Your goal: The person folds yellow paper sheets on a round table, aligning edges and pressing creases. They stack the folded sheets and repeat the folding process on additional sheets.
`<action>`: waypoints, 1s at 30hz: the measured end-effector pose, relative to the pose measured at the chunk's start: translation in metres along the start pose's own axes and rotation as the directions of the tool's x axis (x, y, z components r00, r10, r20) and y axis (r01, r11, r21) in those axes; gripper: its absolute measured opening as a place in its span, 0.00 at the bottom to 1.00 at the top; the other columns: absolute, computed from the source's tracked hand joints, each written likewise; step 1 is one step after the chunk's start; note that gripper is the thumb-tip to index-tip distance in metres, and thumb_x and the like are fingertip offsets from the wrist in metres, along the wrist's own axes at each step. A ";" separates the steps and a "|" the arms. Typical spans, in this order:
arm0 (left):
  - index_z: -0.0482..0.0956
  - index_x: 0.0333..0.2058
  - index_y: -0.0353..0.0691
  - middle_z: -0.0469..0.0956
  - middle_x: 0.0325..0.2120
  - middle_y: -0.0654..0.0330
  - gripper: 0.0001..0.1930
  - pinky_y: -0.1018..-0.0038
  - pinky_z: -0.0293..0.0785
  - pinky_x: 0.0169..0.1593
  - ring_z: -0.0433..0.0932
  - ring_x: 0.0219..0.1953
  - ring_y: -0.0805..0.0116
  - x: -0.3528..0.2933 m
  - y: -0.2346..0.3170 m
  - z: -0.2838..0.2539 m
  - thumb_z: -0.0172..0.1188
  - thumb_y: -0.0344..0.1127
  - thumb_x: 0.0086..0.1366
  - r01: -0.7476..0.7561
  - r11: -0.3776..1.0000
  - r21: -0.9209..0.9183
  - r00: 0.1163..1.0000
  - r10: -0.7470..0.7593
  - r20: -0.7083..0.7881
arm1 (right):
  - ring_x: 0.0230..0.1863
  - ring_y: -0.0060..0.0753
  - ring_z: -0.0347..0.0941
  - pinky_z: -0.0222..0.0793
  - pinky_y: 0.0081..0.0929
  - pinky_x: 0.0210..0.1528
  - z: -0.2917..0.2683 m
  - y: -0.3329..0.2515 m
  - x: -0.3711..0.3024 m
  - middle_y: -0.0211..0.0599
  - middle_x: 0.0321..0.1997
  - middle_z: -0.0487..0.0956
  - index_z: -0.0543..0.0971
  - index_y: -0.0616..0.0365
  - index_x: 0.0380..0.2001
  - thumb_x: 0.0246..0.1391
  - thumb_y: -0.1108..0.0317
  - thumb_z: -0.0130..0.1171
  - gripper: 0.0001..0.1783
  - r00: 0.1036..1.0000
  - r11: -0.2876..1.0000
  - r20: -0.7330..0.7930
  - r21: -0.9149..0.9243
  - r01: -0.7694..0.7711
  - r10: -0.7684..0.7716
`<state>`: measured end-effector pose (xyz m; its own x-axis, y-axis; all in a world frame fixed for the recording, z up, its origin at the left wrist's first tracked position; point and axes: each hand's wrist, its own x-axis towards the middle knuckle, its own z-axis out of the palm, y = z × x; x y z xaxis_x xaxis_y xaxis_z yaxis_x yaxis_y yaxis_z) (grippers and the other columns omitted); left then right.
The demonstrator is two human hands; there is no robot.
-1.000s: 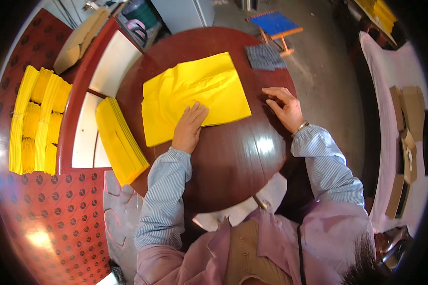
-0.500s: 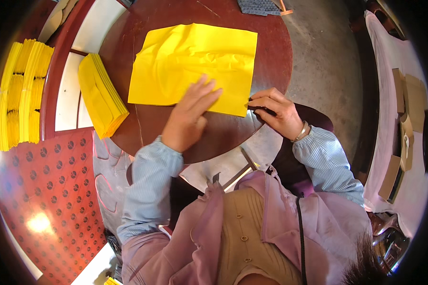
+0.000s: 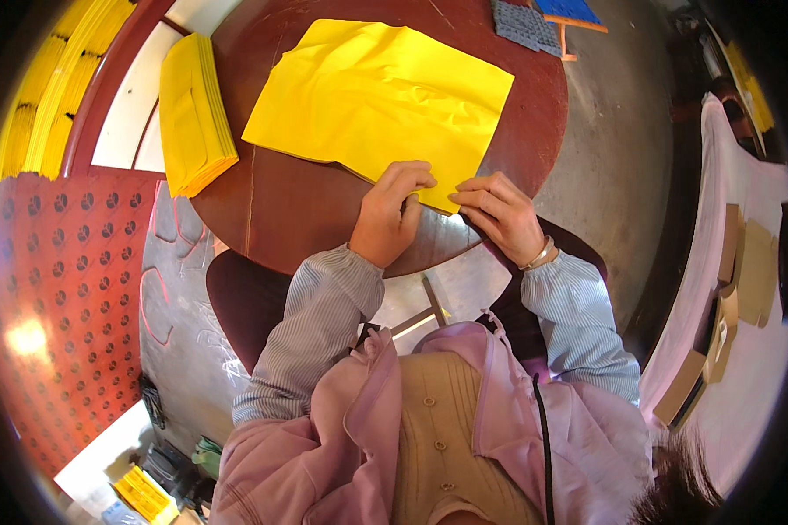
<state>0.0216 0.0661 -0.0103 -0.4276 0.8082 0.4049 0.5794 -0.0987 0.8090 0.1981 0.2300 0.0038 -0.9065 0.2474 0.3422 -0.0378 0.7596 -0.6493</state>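
A large, creased yellow sheet (image 3: 385, 87) lies at a slant across the round dark red table; whether it is paper or cloth I cannot tell. Its near right corner is pinched between the thumb and fingers of my right hand (image 3: 505, 217). Just left of that corner, my left hand (image 3: 392, 210) has its fingers curled over the sheet's near edge, thumb toward the table's rim. The underside of the corner is hidden. At the table's left side rests a thick stack of folded yellow sheets (image 3: 194, 118).
The round table (image 3: 289, 206) ends close in front of my lap. Bundled yellow stacks (image 3: 48, 96) stand at the far left. A grey textured pad (image 3: 525, 26) is on a small stool by the table's far right. Open cardboard boxes (image 3: 753, 271) lie on a pale cloth at right.
My left hand has moved right and come down to the sheet's near edge, closing there. The sheet has turned clockwise, its near right corner now at my right fingers. The view has shifted.
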 end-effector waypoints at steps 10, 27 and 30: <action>0.84 0.48 0.35 0.81 0.54 0.49 0.17 0.67 0.78 0.58 0.83 0.55 0.53 -0.001 -0.002 -0.010 0.60 0.16 0.61 0.116 0.988 -0.106 0.989 -0.105 0.107 | 0.37 0.29 0.81 0.75 0.25 0.38 0.004 0.002 0.007 0.35 0.42 0.85 0.88 0.60 0.41 0.57 0.76 0.73 0.08 0.971 0.943 -0.049 0.255 -0.215 0.235; 0.86 0.39 0.32 0.85 0.48 0.51 0.06 0.70 0.82 0.51 0.87 0.45 0.59 0.000 -0.003 0.006 0.70 0.27 0.65 0.277 0.942 -0.191 0.957 -0.289 -0.036 | 0.38 0.25 0.80 0.76 0.22 0.39 0.009 -0.001 0.001 0.34 0.40 0.83 0.88 0.61 0.40 0.53 0.79 0.76 0.11 0.975 0.970 -0.139 0.191 -0.147 0.175; 0.86 0.39 0.31 0.85 0.48 0.52 0.06 0.71 0.83 0.50 0.87 0.44 0.60 0.000 -0.004 0.006 0.70 0.27 0.65 0.276 0.939 -0.207 0.957 -0.288 -0.033 | 0.39 0.26 0.81 0.76 0.22 0.40 0.009 -0.001 0.003 0.36 0.40 0.84 0.89 0.62 0.40 0.54 0.79 0.74 0.09 0.974 0.969 -0.143 0.202 -0.146 0.176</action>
<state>0.0230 0.0699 -0.0161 -0.5988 0.7830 0.1682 0.2822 0.0097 0.9593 0.1917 0.2241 -0.0008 -0.8291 0.4612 0.3160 0.0106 0.5781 -0.8159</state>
